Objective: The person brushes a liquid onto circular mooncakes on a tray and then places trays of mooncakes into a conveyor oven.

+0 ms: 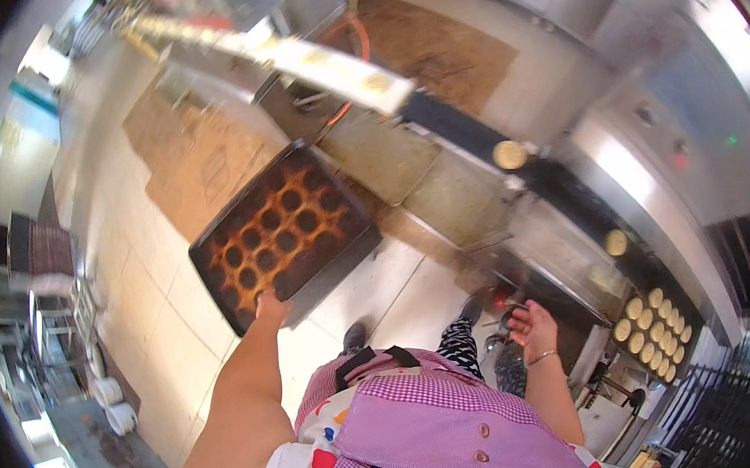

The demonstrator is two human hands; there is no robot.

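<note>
A dark baking tray (333, 270) is in front of me, its browned surface marked with rows of round dark spots. The tray looks deep or stacked; I cannot tell which. My left hand (273, 309) grips its near edge, the fingers partly hidden by the rim. My right hand (534, 331) is raised beside my apron, fingers loosely spread and holding nothing. Near it runs a dark conveyor belt (563, 199) carrying single round dough pieces (509, 155). Farther along to the right, several pale dough rounds (655, 330) sit in close rows.
Metal panels (385, 155) and the conveyor frame stand just ahead and to the right. Flattened cardboard (193, 153) covers part of the tiled floor. A dark slatted rack (727, 407) is at the lower right. Orange tubing (362, 39) shows beyond the conveyor.
</note>
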